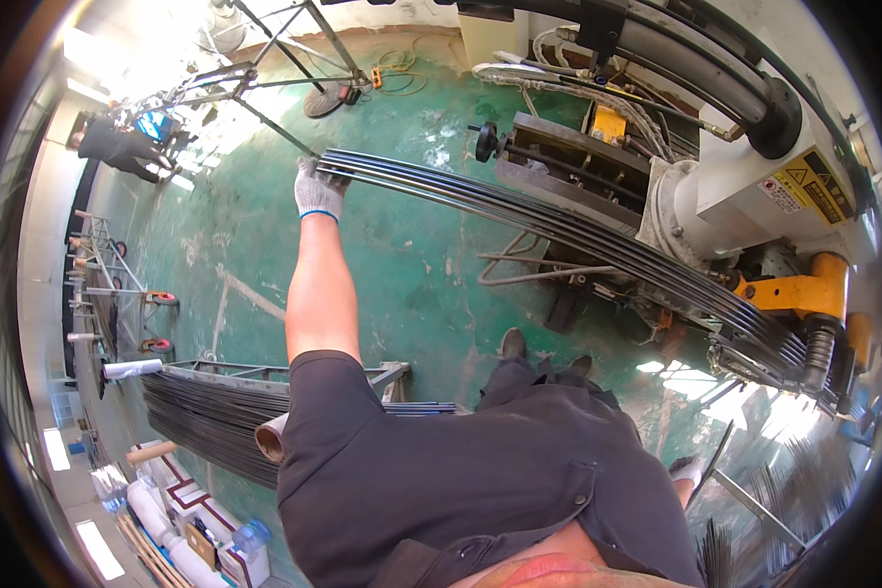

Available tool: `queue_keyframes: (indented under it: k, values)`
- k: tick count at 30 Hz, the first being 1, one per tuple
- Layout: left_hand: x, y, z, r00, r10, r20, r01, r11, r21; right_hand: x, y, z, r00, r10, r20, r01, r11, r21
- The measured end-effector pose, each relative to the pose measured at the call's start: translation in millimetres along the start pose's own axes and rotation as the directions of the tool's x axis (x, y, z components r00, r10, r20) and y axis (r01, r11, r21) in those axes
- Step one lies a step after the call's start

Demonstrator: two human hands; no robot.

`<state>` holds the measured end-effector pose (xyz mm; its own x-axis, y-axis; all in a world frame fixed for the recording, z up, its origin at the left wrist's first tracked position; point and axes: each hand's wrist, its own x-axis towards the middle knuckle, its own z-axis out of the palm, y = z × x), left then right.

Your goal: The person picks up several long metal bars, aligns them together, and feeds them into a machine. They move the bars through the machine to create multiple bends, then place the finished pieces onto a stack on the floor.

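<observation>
My left hand (320,188), in a white knitted glove with a blue cuff, reaches far forward on a straight arm. Its fingers are closed round the left end of a bundle of long, thin dark metal rods (559,218). From there the bundle slants right across the front of a machine (598,176) and ends among its parts at the far right. My right hand (688,468), also gloved, is low at my right side beside a dark bar (712,461). Only part of this hand shows, and its fingers are too small and hidden to read.
A rack with many dark rods (216,416) stands at my left, with a cardboard tube (270,439) beside my sleeve. More dark rods (794,480) lie at the lower right. A metal frame (274,69) stands ahead left. Another person (122,145) is at the far left.
</observation>
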<state>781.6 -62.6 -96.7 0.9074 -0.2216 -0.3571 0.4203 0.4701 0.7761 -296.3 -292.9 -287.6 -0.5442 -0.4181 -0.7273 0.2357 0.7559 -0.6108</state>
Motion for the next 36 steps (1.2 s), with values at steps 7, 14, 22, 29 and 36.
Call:
queue_keyframes:
  k: [7, 14, 22, 29, 36]
  values:
    - [-1.3, -3.1, 11.5, 0.981, -0.133, 0.137, 0.109, 0.979, 0.174, -16.3, -24.4, 13.5, 0.985, -0.140, 0.099, 0.147, 0.987, -0.068]
    - [-2.3, 18.1, -13.7, 0.987, -0.078, 0.144, 0.057, 0.988, 0.142, -107.3, -54.9, 93.0, 0.974, -0.194, 0.119, 0.200, 0.979, -0.034]
    - [-69.9, -73.8, 1.9, 0.991, -0.133, -0.031, 0.132, 0.991, -0.021, -74.4, -70.4, 79.7, 0.954, -0.102, 0.283, 0.147, 0.979, -0.141]
    - [-188.8, -325.0, 24.2, 0.875, -0.466, -0.130, 0.469, 0.883, -0.010, 42.5, -104.6, 47.9, 0.965, 0.053, 0.258, -0.002, 0.980, -0.197]
    - [-419.5, -553.3, 156.7, 0.602, -0.796, -0.066, 0.789, 0.580, 0.205, 175.5, -178.5, 28.2, 0.955, 0.043, 0.293, 0.120, 0.849, -0.515]
